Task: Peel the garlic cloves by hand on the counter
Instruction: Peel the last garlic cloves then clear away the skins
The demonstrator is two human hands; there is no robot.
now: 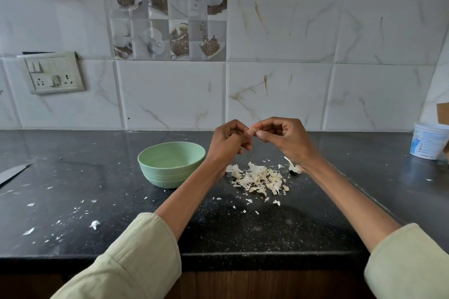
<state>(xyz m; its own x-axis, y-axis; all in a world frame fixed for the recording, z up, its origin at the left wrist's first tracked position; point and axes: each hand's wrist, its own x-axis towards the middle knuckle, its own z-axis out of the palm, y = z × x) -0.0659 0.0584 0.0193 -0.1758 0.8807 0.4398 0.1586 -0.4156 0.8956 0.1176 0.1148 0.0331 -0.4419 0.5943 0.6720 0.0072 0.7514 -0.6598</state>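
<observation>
Above the pile of skins (pixel 258 178) on the dark counter (pixel 97 201), left hand (pixel 229 141) and right hand (pixel 283 137) pinch one small garlic clove (pixel 255 131) between curled fingertips, apparently so peelings fall there, while the green bowl (pixel 171 164) waits just left, likely for peeled cloves.

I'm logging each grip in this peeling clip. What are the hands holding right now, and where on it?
A small garlic clove, pinched between the fingertips of the left hand and right hand; which end each grips cannot be told.
</observation>
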